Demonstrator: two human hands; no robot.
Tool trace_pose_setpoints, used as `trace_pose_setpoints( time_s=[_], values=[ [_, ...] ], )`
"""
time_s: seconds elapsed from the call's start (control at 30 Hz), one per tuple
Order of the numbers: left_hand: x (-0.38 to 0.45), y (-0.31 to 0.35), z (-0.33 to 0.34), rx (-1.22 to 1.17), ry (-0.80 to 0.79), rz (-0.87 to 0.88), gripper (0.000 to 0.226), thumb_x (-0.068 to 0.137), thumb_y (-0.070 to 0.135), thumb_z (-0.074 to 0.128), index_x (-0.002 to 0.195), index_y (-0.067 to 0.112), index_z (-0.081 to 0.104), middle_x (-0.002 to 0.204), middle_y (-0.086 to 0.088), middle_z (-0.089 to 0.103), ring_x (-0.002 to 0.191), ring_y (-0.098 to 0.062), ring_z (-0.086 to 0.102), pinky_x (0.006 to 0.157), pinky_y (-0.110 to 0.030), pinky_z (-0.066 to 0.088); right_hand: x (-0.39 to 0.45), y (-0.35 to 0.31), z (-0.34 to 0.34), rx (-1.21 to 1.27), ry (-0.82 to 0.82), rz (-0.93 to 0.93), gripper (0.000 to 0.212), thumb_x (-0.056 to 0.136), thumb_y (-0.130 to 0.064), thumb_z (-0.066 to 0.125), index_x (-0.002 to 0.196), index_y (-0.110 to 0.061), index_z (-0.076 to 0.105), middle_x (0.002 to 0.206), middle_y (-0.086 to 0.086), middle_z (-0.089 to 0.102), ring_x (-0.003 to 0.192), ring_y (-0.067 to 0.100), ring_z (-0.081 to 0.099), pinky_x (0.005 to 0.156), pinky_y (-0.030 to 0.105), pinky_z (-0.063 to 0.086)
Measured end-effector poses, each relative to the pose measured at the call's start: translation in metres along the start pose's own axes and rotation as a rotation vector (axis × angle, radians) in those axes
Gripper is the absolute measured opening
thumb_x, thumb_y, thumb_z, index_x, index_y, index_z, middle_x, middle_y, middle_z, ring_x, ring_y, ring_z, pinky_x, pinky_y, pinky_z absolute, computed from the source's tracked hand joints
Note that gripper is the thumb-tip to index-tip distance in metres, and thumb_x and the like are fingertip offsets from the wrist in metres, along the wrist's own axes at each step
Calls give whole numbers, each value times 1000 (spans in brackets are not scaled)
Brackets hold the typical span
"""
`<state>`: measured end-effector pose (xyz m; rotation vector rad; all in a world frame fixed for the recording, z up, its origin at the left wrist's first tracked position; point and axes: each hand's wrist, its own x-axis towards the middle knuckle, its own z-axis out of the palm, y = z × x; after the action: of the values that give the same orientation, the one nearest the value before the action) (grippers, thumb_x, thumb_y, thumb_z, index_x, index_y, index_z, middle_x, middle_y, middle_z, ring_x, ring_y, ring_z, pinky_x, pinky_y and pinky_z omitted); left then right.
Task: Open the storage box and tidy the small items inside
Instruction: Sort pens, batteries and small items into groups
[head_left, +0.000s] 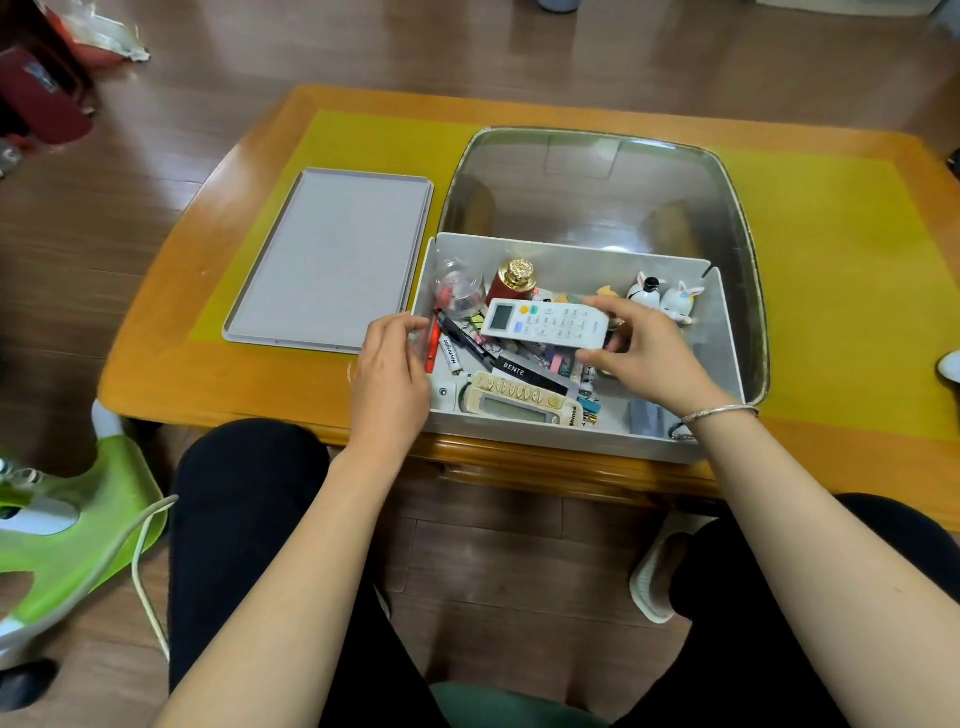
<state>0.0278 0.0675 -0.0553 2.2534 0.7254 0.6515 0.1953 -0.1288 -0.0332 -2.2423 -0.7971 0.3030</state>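
Between both hands sits the open grey plastic storage box (571, 431); right hand (649, 358) pinches a white rectangular remote control (545, 323), left hand (392, 364) grips the wall. Lifting level should avoid snagging pens.

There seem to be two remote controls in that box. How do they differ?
The white remote is clean and bright; the yellowed remote looks aged and cream-coloured. The white remote is held above the clutter by the right hand; the yellowed remote lies on the bottom of the storage box, by its near wall. Both are long, with a small screen and buttons.
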Motion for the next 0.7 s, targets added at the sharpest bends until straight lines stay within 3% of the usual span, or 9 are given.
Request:
trace_pose_setpoints(
  time_s=[0.17, 0.27, 0.33, 0.43, 0.47, 0.53, 0.6, 0.7],
  values=[
    [0, -1, 1, 6, -2, -7, 26, 97, 5, 42, 119, 12, 55, 124, -5, 51, 114, -18, 52, 94, -33, 45, 0, 10, -9, -135, -33, 2, 55, 74, -17, 79, 124, -19, 57, 106, -2, 55, 75, 2, 46, 70, 17, 36],
    [0, -2, 1, 8, 1, 3, 27, 97, 4, 42, 120, 11, 55, 124, -5, 51, 113, -18, 52, 95, -36, 46, 1, 13, -15, -246, -11, 18, 54, 71, -17, 80, 122, -18, 59, 114, 5, 57, 97, 15, 53, 81, 23, 38],
    [1, -2, 1, 9, 4, 5, 27, 97, 4, 42, 120, 11, 55, 123, -5, 52, 112, -18, 53, 95, -40, 46, 2, 16, -19, -267, -32, 28, 54, 70, -19, 81, 120, -18, 60, 116, 4, 60, 91, 12, 55, 76, 18, 39],
    [1, -3, 1, 9, 6, 7, 28, 97, 4, 42, 122, 11, 54, 124, -5, 52, 113, -18, 53, 93, -35, 47, 1, 16, -18, -272, -85, 37, 52, 70, -25, 82, 117, -18, 61, 115, 0, 63, 71, 0, 49, 60, 12, 37],
    [1, -3, 1, 10, 4, 3, 29, 98, 4, 42, 124, 11, 52, 125, -5, 52, 114, -19, 53, 93, -36, 47, 0, 14, -16, -287, -82, 33, 52, 70, -25, 81, 117, -17, 61, 116, 1, 62, 75, 2, 50, 63, 15, 40],
    [1, -4, 0, 3, -10, -30, 33, 99, 8, 42, 131, 15, 45, 129, -5, 51, 116, -19, 52, 93, -37, 48, 0, 10, -11, -356, -46, 14, 55, 71, -25, 81, 121, -16, 60, 123, 4, 55, 101, 15, 53, 86, 29, 45],
    [3, -5, -2, -2, -66, -83, 41, 101, 16, 41, 140, 23, 34, 132, -4, 52, 115, -19, 53, 87, -35, 50, 0, 0, -7, -394, -48, -32, 58, 71, -28, 80, 123, -17, 58, 126, 3, 51, 118, 21, 45, 102, 39, 37],
    [7, -5, -1, 43, -212, -131, 51, 102, 21, 38, 149, 30, 19, 122, -6, 58, 99, -19, 59, 69, -25, 47, 0, -19, 3, -339, -130, -123, 54, 74, -37, 77, 121, -20, 59, 121, 0, 55, 113, 17, 47, 98, 33, 38]
  ],
)
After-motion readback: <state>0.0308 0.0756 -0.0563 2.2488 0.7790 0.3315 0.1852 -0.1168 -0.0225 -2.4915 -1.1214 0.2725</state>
